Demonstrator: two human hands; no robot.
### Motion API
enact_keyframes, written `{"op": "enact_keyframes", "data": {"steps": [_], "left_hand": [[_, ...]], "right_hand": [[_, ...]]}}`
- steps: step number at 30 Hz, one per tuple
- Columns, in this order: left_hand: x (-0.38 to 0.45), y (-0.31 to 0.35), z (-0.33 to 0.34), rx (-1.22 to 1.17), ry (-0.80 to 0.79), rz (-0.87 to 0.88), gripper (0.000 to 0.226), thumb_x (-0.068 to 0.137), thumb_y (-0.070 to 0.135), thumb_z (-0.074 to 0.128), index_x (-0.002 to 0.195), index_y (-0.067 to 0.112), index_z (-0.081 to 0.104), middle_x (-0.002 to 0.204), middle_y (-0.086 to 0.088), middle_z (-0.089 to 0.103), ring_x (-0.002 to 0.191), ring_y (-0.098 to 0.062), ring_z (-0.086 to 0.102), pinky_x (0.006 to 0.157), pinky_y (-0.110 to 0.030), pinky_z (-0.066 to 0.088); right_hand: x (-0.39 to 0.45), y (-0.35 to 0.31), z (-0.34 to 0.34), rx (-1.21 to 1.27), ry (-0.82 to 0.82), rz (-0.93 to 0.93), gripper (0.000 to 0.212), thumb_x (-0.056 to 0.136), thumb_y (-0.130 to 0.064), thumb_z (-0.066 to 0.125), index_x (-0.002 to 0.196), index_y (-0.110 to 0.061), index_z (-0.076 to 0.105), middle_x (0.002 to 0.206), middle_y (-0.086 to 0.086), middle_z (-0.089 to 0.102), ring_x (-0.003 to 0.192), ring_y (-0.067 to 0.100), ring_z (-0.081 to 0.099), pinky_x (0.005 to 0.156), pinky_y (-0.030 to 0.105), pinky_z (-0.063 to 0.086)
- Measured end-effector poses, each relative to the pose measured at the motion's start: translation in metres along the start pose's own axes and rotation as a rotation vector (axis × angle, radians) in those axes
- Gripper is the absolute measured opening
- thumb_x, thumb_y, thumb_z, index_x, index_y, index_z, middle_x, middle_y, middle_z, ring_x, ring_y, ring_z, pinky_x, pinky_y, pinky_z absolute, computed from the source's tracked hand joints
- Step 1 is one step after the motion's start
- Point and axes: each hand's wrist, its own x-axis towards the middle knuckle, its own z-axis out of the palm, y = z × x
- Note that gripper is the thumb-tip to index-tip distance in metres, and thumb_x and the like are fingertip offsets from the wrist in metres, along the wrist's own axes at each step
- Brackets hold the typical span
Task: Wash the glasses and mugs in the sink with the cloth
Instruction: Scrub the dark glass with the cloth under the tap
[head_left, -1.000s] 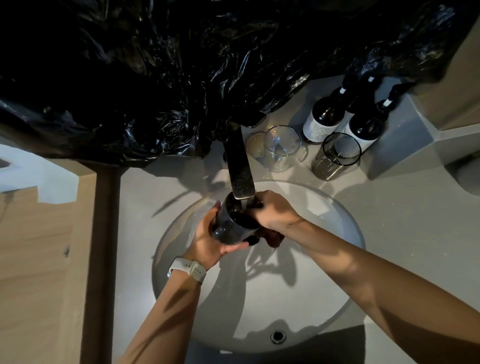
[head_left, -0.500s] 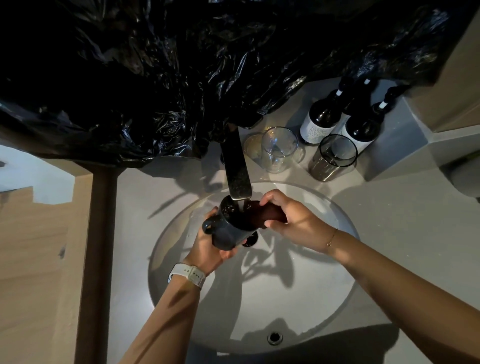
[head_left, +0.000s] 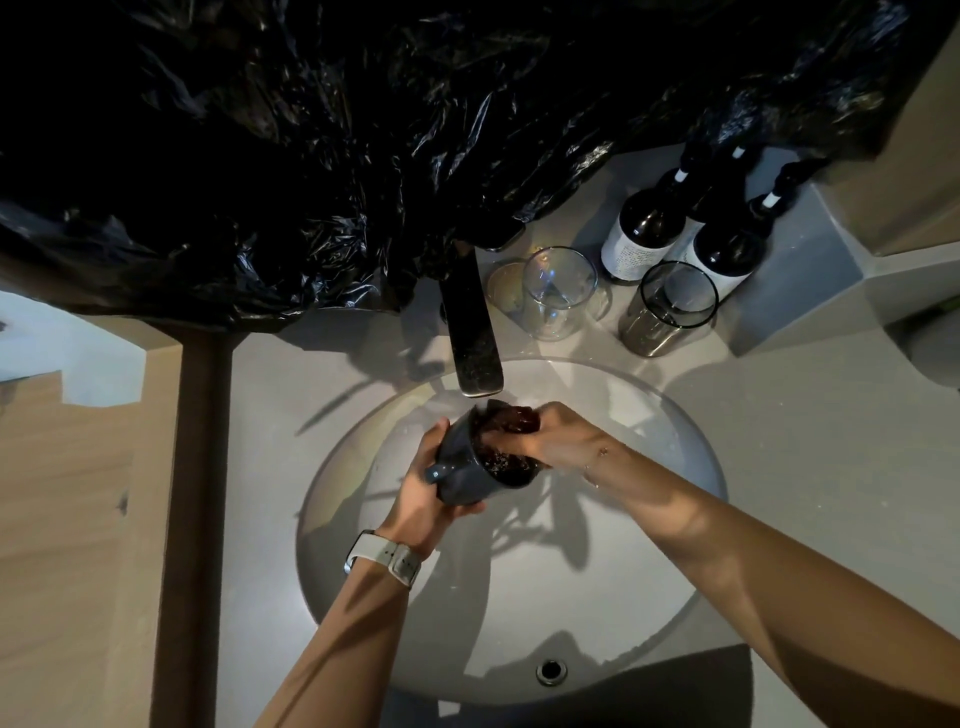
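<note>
Dark glazed mug (head_left: 470, 470) hangs tilted over the sink (head_left: 519, 597) below the tap (head_left: 472, 343), left hand (head_left: 423, 491) clamped around it. Right hand (head_left: 558, 441) presses the cloth (head_left: 511, 421) into its mouth; a wet grip could let it slip and chip.

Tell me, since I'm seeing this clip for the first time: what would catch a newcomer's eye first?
Crumpled black plastic sheeting fills the whole top of the view. Below it, over the round white sink, the left hand grips a tilted dark mug while the right hand pushes a dark cloth into it under the black tap. Behind, right of the tap, stand glasses and dark bottles.
</note>
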Motion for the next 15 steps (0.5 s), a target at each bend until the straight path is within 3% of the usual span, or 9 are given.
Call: {"op": "enact_keyframes", "data": {"steps": [2,4,6,8,10,12,13,15], "left_hand": [[0.001,0.002,-0.004,-0.005,-0.020,-0.021,0.052,0.084,0.056,0.045,0.119,0.022,0.065,0.120,-0.011,0.067,0.088,-0.026,0.066,0.054,-0.027,0.049],[0.003,0.005,-0.008,0.032,-0.074,-0.079,0.061,0.085,0.059,0.042,0.130,0.021,0.059,0.126,-0.014,0.064,0.087,-0.028,0.066,0.048,-0.025,0.048],[0.006,0.004,-0.011,0.100,-0.111,-0.165,0.057,0.088,0.062,0.039,0.123,0.022,0.062,0.115,-0.014,0.070,0.083,-0.031,0.068,0.047,-0.025,0.046],[0.009,0.004,-0.013,0.090,-0.095,-0.216,0.052,0.095,0.060,0.034,0.118,0.023,0.063,0.103,-0.009,0.074,0.075,-0.030,0.071,0.049,-0.023,0.043],[0.013,0.004,-0.011,0.039,-0.060,-0.203,0.050,0.096,0.057,0.036,0.118,0.020,0.062,0.096,-0.008,0.074,0.068,-0.028,0.069,0.049,-0.024,0.042],[0.014,0.004,-0.008,-0.017,-0.014,-0.145,0.044,0.096,0.053,0.040,0.110,0.019,0.064,0.090,-0.007,0.075,0.068,-0.027,0.067,0.053,-0.026,0.042],[0.014,0.004,-0.006,-0.031,0.009,-0.112,0.042,0.097,0.052,0.041,0.106,0.019,0.065,0.089,-0.007,0.074,0.069,-0.026,0.066,0.053,-0.026,0.042],[0.017,0.000,-0.005,-0.024,0.073,-0.051,0.040,0.097,0.050,0.042,0.100,0.019,0.066,0.087,-0.006,0.072,0.068,-0.022,0.063,0.051,-0.025,0.043]], "right_hand": [[0.003,-0.011,0.003,-0.047,0.033,-0.085,0.029,0.072,-0.042,0.081,0.076,-0.015,0.070,0.071,0.000,0.068,0.070,0.016,0.067,0.058,0.018,0.048],[0.010,-0.022,0.001,-0.257,0.083,-0.247,0.022,0.073,-0.030,0.080,0.086,-0.015,0.071,0.087,0.004,0.071,0.086,0.021,0.068,0.073,0.025,0.049],[0.012,-0.036,-0.004,-0.522,0.046,-0.409,0.026,0.075,-0.020,0.077,0.099,-0.012,0.068,0.101,0.008,0.068,0.097,0.024,0.062,0.082,0.029,0.045],[0.015,-0.042,-0.006,-0.598,-0.014,-0.442,0.027,0.076,-0.017,0.075,0.100,-0.009,0.065,0.102,0.010,0.064,0.094,0.025,0.059,0.083,0.032,0.045],[0.020,-0.037,-0.003,-0.474,-0.011,-0.409,0.024,0.076,-0.014,0.076,0.097,-0.006,0.066,0.096,0.009,0.065,0.090,0.023,0.059,0.084,0.034,0.046],[0.027,-0.025,0.001,-0.310,0.016,-0.241,0.012,0.083,-0.016,0.071,0.091,-0.007,0.067,0.087,0.009,0.066,0.083,0.021,0.062,0.076,0.030,0.051],[0.028,-0.018,0.005,-0.274,0.017,-0.119,0.012,0.086,-0.021,0.067,0.082,-0.010,0.065,0.077,0.008,0.064,0.068,0.020,0.062,0.062,0.025,0.051],[0.024,-0.001,0.015,-0.146,-0.034,0.164,0.026,0.090,-0.029,0.064,0.072,-0.010,0.059,0.056,0.006,0.056,0.036,0.012,0.048,0.035,0.016,0.037]]}}
